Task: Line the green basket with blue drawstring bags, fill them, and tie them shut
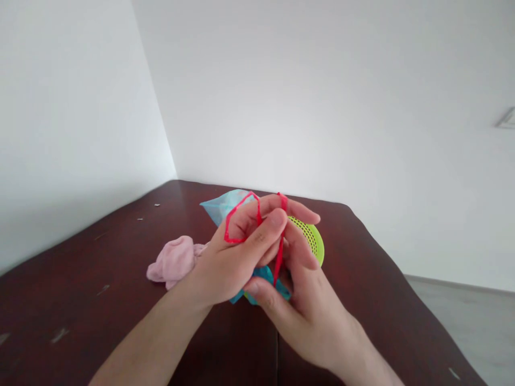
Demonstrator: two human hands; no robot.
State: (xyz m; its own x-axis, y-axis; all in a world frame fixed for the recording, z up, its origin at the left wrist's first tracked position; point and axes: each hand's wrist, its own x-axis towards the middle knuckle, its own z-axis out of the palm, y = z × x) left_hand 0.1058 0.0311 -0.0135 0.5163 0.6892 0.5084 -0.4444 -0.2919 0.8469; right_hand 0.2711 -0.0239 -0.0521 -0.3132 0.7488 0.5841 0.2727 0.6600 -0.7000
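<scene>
My left hand (233,257) is closed, with a red cord (241,220) looped over its fingers. My right hand (306,300) pinches the same cord lower down, just below the left thumb. Both hands are raised over a dark wooden table (80,279). Behind and under them is a light blue mesh bag (225,206), its lower part (261,279) showing between the palms. A lime green perforated round object (314,238) sits behind the right fingers, partly hidden.
A crumpled pink cloth (175,260) lies on the table to the left of my hands. White walls meet in a corner behind the table. The table's right edge drops to a grey floor (462,316).
</scene>
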